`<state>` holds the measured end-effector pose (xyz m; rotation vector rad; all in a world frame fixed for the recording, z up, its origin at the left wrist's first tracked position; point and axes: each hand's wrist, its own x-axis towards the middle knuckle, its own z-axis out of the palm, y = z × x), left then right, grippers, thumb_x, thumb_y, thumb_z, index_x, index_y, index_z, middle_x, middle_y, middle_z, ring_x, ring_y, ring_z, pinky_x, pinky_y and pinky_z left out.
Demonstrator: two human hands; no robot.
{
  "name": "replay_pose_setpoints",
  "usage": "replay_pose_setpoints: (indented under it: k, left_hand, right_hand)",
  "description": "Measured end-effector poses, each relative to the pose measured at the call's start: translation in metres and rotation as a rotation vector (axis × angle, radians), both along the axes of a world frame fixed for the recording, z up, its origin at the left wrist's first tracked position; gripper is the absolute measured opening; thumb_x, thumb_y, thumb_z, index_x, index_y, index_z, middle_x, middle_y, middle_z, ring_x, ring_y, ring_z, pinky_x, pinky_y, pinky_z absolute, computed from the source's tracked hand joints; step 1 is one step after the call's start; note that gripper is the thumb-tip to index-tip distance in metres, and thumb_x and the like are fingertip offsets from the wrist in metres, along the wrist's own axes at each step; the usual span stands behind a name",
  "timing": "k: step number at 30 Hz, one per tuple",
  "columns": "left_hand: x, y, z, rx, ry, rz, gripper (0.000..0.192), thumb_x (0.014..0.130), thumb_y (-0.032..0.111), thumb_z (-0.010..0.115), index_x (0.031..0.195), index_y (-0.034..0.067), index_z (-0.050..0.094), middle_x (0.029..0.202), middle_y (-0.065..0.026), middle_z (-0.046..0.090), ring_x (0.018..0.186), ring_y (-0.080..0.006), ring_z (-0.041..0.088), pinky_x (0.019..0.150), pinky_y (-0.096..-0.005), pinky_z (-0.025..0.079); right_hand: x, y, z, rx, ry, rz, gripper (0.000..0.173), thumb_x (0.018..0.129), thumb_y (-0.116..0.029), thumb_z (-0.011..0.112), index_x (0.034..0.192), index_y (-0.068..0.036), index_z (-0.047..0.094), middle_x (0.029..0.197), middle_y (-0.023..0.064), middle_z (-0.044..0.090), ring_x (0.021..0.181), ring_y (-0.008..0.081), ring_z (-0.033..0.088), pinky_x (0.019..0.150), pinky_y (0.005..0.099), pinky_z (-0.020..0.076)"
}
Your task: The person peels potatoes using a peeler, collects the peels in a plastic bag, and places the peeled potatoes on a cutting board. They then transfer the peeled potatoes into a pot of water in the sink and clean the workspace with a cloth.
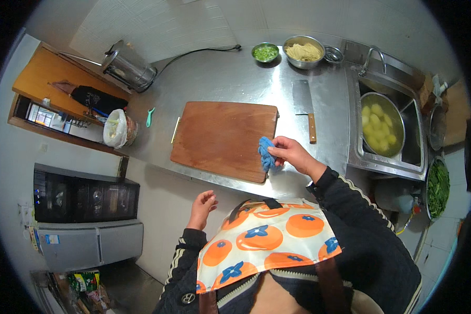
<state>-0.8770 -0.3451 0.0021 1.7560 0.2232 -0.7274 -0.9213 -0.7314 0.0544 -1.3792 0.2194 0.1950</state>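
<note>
A blue cloth (266,154), bunched up, is pinched between the thumb and fingers of my right hand (292,155). It hangs over the right edge of a brown wooden cutting board (223,137) that lies on the steel counter. My left hand (203,208) is off the counter's front edge, fingers half curled, with nothing visible in it. To the right of the board lies a cleaver (303,96) with a wooden handle, its blade pointing away from me.
At the back stand bowls of chopped greens (265,52) and yellow shreds (304,51). A sink (410,137) at right holds a basin of peeled potatoes (378,123) in water. At left are a green peeler (150,117), a lined bin (115,129) and a corded steel appliance (127,66).
</note>
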Motion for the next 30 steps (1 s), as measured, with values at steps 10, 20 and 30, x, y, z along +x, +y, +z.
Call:
replay_pose_setpoints:
  k: [10,20,30]
  left_hand:
    - [0.140,0.051,-0.010,0.022,-0.127,0.075,0.035,0.096,0.015,0.065,0.128,0.004,0.054,0.110,-0.0049,0.064,0.095,-0.0176,0.065,0.081,-0.0329,0.053]
    - [0.373,0.095,-0.118,0.439,-0.599,-0.169,0.042,0.087,0.019,0.069,0.122,-0.003,0.060,0.103,-0.0210,0.067,0.094,-0.0347,0.065,0.087,-0.0420,0.051]
    - [0.430,0.067,-0.142,0.423,-0.489,-0.439,0.029,0.090,0.015,0.064,0.114,-0.001,0.060,0.098,-0.0156,0.069,0.090,-0.0276,0.067,0.083,-0.0385,0.052]
  right_hand:
    - [0.029,0.058,-0.047,-1.059,-0.234,0.386,0.061,0.084,-0.014,0.070,0.140,-0.013,0.046,0.126,0.0217,0.051,0.110,0.0385,0.060,0.091,0.0424,0.0517]
    - [0.128,0.106,-0.041,-0.874,-0.203,-0.350,0.035,0.078,-0.010,0.067,0.113,-0.008,0.061,0.111,0.0158,0.060,0.106,0.0374,0.060,0.091,0.0419,0.0500]
    - [0.273,0.279,-0.089,-1.377,-0.362,0.199,0.032,0.082,-0.011,0.063,0.113,-0.010,0.059,0.119,0.0149,0.056,0.102,0.0357,0.059,0.082,0.0465,0.0504]
